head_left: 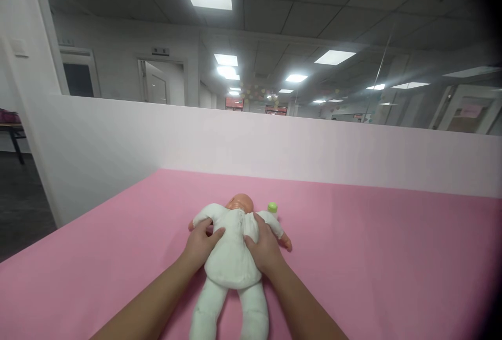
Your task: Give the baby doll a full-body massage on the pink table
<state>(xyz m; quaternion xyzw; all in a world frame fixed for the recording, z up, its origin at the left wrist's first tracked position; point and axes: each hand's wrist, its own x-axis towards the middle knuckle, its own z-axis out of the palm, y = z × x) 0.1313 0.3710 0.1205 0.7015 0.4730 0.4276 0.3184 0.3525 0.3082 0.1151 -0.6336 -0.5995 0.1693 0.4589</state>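
Note:
A baby doll point(234, 256) with a white cloth body lies on the pink surface point(345, 267), its legs toward me. Its head is turned so that the face does not show. My left hand point(202, 243) grips the doll's side under one arm, thumb on the front of the torso. On the opposite side, my right hand point(263, 246) holds the torso near the other armpit, its thumb also on the cloth. The undersides of both hands are hidden by the doll. Just beyond the doll's arm on the right stands a small bottle with a green cap point(272, 207).
A low white wall point(274, 146) runs along the far edge of the pink surface, with glass above it. At the left, a white post point(35, 94) rises beside the surface, and part of a dark table point(11, 128) shows past it.

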